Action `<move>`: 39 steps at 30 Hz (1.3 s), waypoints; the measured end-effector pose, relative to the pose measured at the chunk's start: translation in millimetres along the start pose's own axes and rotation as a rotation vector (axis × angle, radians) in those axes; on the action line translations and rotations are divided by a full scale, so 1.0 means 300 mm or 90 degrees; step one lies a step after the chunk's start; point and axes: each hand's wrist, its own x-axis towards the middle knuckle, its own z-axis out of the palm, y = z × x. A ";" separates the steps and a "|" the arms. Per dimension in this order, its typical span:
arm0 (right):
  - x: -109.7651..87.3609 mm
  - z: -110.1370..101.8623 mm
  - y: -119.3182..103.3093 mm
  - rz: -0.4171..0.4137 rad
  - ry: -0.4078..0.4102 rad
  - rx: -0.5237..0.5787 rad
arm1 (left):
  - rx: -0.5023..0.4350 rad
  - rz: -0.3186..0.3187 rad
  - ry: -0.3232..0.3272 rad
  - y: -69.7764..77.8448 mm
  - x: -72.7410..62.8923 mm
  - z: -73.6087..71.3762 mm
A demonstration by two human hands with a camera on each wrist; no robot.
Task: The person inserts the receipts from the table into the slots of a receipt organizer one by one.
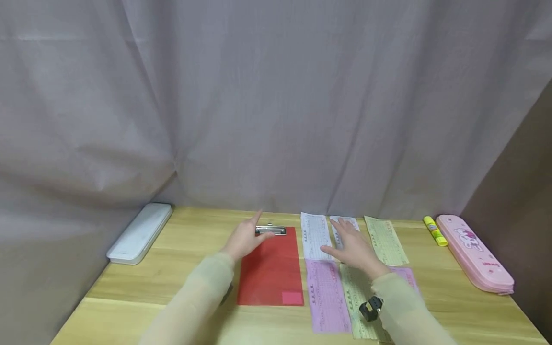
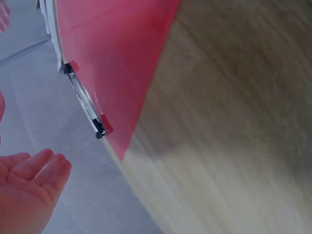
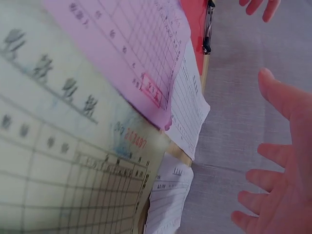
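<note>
A red clipboard (image 1: pixel 270 268) with a metal clip (image 1: pixel 270 230) lies flat on the table. My left hand (image 1: pixel 247 238) hovers over its upper left part near the clip, fingers extended and holding nothing. In the left wrist view the same hand (image 2: pixel 31 187) shows with straight fingers, apart from the clip. To the right, my right hand (image 1: pixel 354 247) is spread above the printed receipt slips. Those about it are white slips (image 1: pixel 315 235), a purple slip (image 1: pixel 328 297) and a yellow-green slip (image 1: pixel 385 239). The right wrist view shows this hand (image 3: pixel 278 180) with fingers apart and nothing in them.
A white pencil case (image 1: pixel 140 234) lies at the table's left edge. At the right lie a yellow glue stick (image 1: pixel 435 231) and a pink pencil case (image 1: pixel 474 253). A grey curtain (image 1: pixel 276 105) hangs behind the wooden table (image 1: pixel 129 297).
</note>
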 end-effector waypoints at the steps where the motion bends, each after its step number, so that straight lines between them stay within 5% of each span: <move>1: 0.005 0.004 -0.002 -0.005 -0.001 0.003 | -0.004 0.003 0.001 -0.004 0.001 0.004; 9: 0.061 0.019 0.008 0.009 -0.011 0.065 | 0.027 0.054 0.035 -0.019 0.054 0.045; 13: 0.107 0.038 0.025 0.014 -0.010 0.099 | 0.028 0.066 0.020 -0.023 0.100 0.062; 24: 0.191 0.137 0.061 0.027 -0.064 0.088 | -0.016 -0.026 -0.009 -0.018 0.142 0.106; 39: 0.290 0.192 0.101 0.029 -0.014 0.056 | -0.062 0.028 0.031 -0.070 0.170 0.155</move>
